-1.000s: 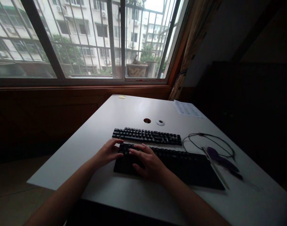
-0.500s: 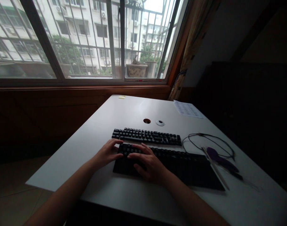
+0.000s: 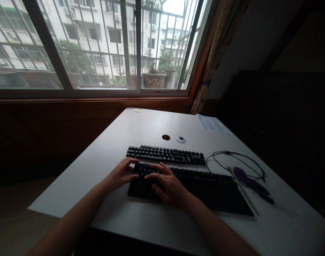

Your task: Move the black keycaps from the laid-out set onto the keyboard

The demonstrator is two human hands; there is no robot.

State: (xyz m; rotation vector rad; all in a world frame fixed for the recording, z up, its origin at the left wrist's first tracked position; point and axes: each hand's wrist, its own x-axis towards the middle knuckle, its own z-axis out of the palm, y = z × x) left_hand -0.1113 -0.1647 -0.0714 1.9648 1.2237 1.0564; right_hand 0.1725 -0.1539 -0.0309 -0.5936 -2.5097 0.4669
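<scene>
A black keyboard (image 3: pixel 215 197) with a broad front panel lies across the near part of the white desk. At its left end, my left hand (image 3: pixel 120 175) grips the corner, with the thumb on the near side and the fingers on the far side. My right hand (image 3: pixel 167 183) is over the left part of the same keyboard, its fingers spread and touching the keys or just above them. I make out nothing held in it, though the keys under the fingers are hidden. Just behind lie rows of black keycaps (image 3: pixel 164 153) laid out in keyboard order.
Right of the keyboard are a coiled black cable (image 3: pixel 242 153), a thin light rod (image 3: pixel 243 192) and a purple-handled tool (image 3: pixel 243 176). Further back are a cable hole (image 3: pixel 166 137), its round cover (image 3: pixel 181 139), printed sheets (image 3: pixel 212 124) and a yellow note (image 3: pixel 137 110), below a barred window.
Both hands keep almost the same pose on the keyboard. The whole view has shifted very slightly; nothing on the desk has visibly moved.
</scene>
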